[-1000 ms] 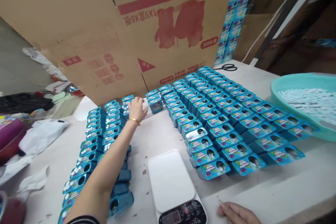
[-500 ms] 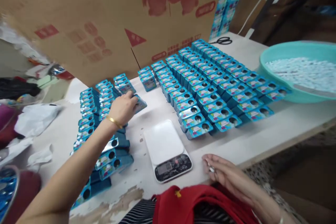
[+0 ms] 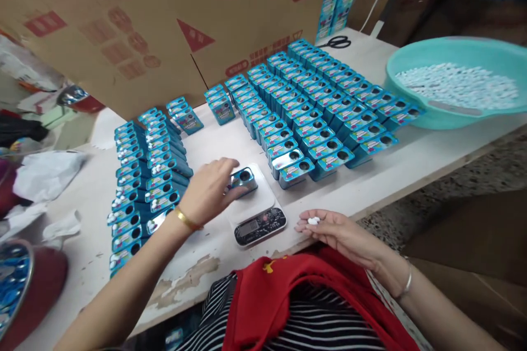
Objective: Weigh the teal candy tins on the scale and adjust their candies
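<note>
My left hand (image 3: pixel 209 189) has its thumb and fingers around a small blue box (image 3: pixel 246 176) with a dark round hole in its top. The box sits on the white plate of a kitchen scale (image 3: pixel 264 198), whose display is too blurred to read. At the front edge of the table, my right hand (image 3: pixel 340 236) is palm up with fingers curled around a few white pellets (image 3: pixel 313 220). Rows of similar blue boxes (image 3: pixel 294 171) stand to the right of the scale. More blue boxes (image 3: pixel 162 200) stand in columns on the left, several with white pellets on top.
A turquoise basin (image 3: pixel 457 115) of white pellets stands at the right. Black scissors (image 3: pixel 340 42) lie at the back. A large cardboard box (image 3: pixel 135 5) walls off the far side. A red tub (image 3: pixel 47 279) of blue pieces is at the lower left.
My left hand has brought a blue box from the back left down onto the scale. My right hand has turned so that the pellets show more. The whole view has shifted.
</note>
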Demonstrator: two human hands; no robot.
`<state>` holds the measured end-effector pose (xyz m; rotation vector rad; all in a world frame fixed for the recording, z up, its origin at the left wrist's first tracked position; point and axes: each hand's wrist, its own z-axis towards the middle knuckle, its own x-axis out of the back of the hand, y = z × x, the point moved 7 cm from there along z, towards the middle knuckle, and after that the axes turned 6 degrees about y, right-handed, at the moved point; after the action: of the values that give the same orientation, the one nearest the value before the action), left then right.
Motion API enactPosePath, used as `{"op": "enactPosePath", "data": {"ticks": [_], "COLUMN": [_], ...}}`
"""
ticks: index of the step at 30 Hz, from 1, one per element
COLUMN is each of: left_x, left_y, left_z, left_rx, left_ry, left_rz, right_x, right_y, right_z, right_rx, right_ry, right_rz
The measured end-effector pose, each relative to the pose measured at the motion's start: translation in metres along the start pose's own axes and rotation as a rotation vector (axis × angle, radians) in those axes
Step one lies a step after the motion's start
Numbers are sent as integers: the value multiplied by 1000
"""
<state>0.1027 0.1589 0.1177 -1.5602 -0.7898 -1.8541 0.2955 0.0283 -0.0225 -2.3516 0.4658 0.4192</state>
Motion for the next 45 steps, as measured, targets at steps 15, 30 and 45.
{"op": "enactPosePath", "data": {"ticks": [15, 30, 45], "left_x": [-55, -64, -31], "left_y": [-2, -11, 1], "left_z": [-148, -142, -95], "left_rx": [429, 394, 210], "left_ry": [199, 285, 497], "left_rz": [-484, -565, -142], "right_x": [-66, -179, -154], "right_y": [-92, -121, -147], "right_z": [5, 28, 11], "right_rx": [343, 983, 1066], "right_ry": [-84, -107, -29], "right_rz": [-567, -1528, -1417]}}
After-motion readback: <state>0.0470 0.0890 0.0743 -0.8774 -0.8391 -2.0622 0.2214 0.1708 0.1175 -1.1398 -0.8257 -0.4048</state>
